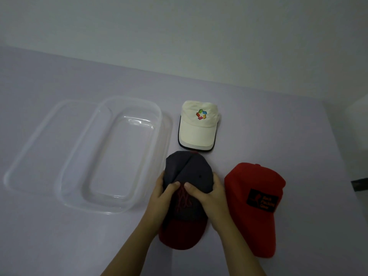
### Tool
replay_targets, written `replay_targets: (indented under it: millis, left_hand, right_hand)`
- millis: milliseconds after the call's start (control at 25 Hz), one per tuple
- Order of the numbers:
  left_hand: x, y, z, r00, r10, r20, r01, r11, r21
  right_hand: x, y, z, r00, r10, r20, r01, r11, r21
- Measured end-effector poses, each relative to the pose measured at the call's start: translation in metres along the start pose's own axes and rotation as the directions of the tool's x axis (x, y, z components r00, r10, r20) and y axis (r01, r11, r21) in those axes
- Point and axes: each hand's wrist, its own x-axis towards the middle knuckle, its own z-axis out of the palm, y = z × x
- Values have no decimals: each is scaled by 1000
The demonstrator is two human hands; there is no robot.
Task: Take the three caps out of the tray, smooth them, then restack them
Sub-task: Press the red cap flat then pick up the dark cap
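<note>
A dark navy cap (189, 172) with a red brim lies on the table in front of me, brim toward me. My left hand (162, 196) and my right hand (211, 194) grip its crown from both sides, thumbs pressed on the front panel beside the red emblem. A red cap (256, 208) with a black patch lies just to the right. A cream cap (198, 126) with a multicoloured logo sits further back. The clear plastic tray (67, 182) stands to the left with nothing in it.
The tray seems to rest on a larger clear lid or second tray (25, 156) that juts out to its left. The pale table meets a plain wall at the back. A pale object (358, 124) shows at the right edge.
</note>
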Motion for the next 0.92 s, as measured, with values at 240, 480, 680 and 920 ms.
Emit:
replay_targets:
  millis: [240, 480, 680, 920]
  left_hand:
    - [-8, 17, 15, 977, -4, -215, 58, 968, 244]
    - [-38, 48, 44, 960, -261, 106, 277, 943, -184]
    - [-35, 62, 20, 996, -62, 59, 59, 996, 61]
    - [-36, 91, -8, 933, 65, 354, -68, 998, -2]
  right_hand:
    - [-11, -41, -19, 979, -200, -30, 202, 956, 212]
    - [-18, -78, -19, 958, -287, -8, 270, 891, 366]
    - [-23, -94, -34, 944, -315, 101, 278, 920, 275]
    - [-30, -101, -31, 934, -306, 183, 246, 925, 289]
